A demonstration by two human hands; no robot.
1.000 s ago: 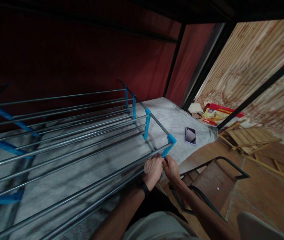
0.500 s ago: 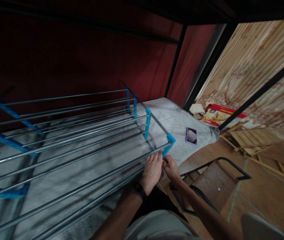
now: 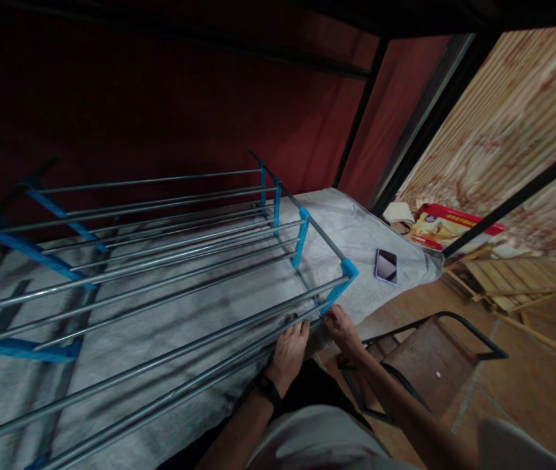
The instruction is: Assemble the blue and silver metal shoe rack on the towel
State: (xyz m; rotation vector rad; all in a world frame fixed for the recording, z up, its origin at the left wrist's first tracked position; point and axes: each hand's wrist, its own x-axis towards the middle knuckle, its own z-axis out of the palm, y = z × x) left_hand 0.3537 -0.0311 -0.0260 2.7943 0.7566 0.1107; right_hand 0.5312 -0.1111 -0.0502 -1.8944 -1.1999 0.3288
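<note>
The left hand [image 3: 290,350] is bent palm down, its fingertips over a lower tube [image 3: 175,390] at the near side of a metal rack [image 3: 160,262]; whether it grips that tube or only rests there, I cannot tell. Its wrist wears a black band [image 3: 270,391]. Just to its right, the right hand [image 3: 344,331] is curled nearly closed, fingertips at the foot of a blue corner bracket [image 3: 339,292]. What it pinches there is hidden.

The rack reaches away from the hands, forward and far to the left, and lies on a grey sheet [image 3: 346,215]. Its farther rows look done: long tubes run between blue brackets at both ends, and a dark side bar [image 3: 325,237] links the right-hand brackets. The upper front tube also meets the corner bracket. What seems left is the low joint at the hands, where I cannot see whether the tubes are fully seated. The far left end is partly cut off, so its state is unclear.

Ahead and right of the hands, a phone [image 3: 386,266] lies on the sheet. Below and right of them stands a brown chair [image 3: 429,352]; farther right are a wooden folding chair [image 3: 517,274] and a red and yellow box [image 3: 454,225].
</note>
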